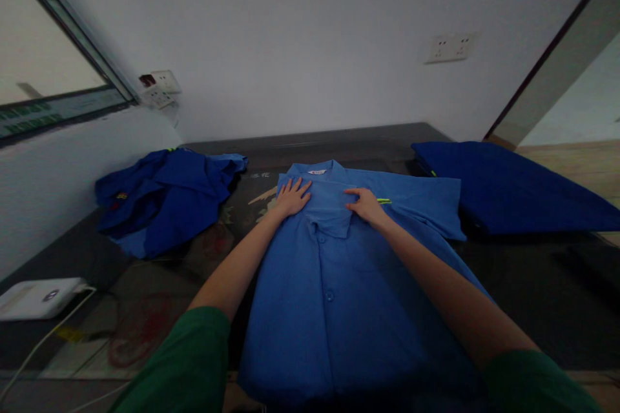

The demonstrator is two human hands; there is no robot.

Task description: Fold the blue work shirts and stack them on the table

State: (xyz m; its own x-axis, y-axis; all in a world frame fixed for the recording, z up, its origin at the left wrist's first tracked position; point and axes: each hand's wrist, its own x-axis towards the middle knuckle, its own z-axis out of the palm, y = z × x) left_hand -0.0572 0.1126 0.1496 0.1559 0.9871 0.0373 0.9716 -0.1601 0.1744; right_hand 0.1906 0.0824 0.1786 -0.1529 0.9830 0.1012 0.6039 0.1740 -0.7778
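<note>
A blue button-up shirt [295, 297] lies front up on the dark table, collar [334, 171] away from me. Its right-side short sleeve [426, 197] spreads out to the right. Across the upper chest lies a flap of the same cloth [329, 203], which looks like the other sleeve folded inward. My left hand [292, 197] rests flat on the flap's left end, fingers spread. At the flap's right end is my right hand [364, 204], its index finger stretched out and thumb apart, touching the cloth beside a yellow-green stripe [384, 201].
Crumpled dark-blue garments [169, 200] lie on the left of the table [523, 297]. On the right is a flat, folded dark-blue stack [513, 190]. A white box-shaped device [41, 299] with a cable sits at the near left. Sockets [450, 48] are on the wall behind.
</note>
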